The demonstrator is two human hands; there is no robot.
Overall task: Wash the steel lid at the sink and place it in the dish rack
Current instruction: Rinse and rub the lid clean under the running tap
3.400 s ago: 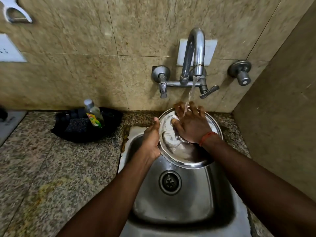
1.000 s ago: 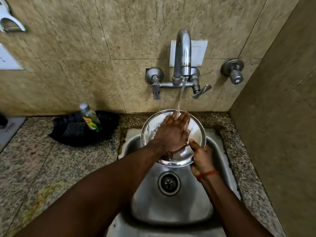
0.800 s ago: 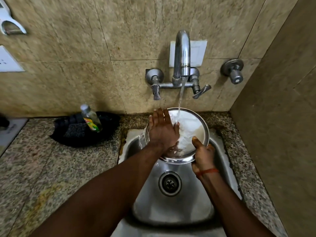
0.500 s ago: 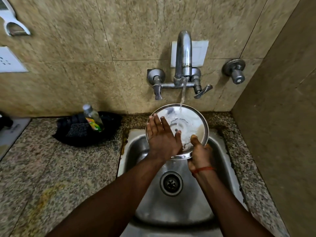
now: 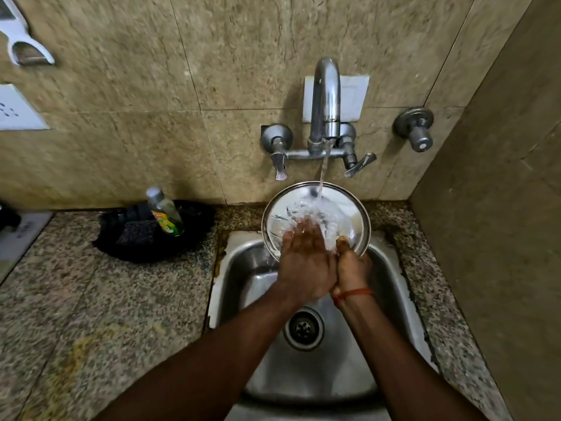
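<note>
Stainless steel sink basin (image 5: 243, 287) set in speckled granite counter (image 5: 106, 314). Round steel lid (image 5: 349, 208) held tilted over basin under tap stream. Left hand (image 5: 305, 265) laid flat, fingers spread, on lid face. Lid's lower rim gripped by right hand (image 5: 352, 265).

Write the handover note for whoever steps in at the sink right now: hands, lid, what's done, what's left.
Left hand: open, palm flat on the face of the steel lid, rubbing under the water.
Right hand: gripping the lid's lower edge and holding it tilted over the sink.
Tap: running, the stream landing on the lid.
Done: the lid is wet and being rinsed; no suds stand out on its face.
Left: finish rinsing, shut off the tap, put the lid in the dish rack. The rack is out of view, so find it first.
</note>
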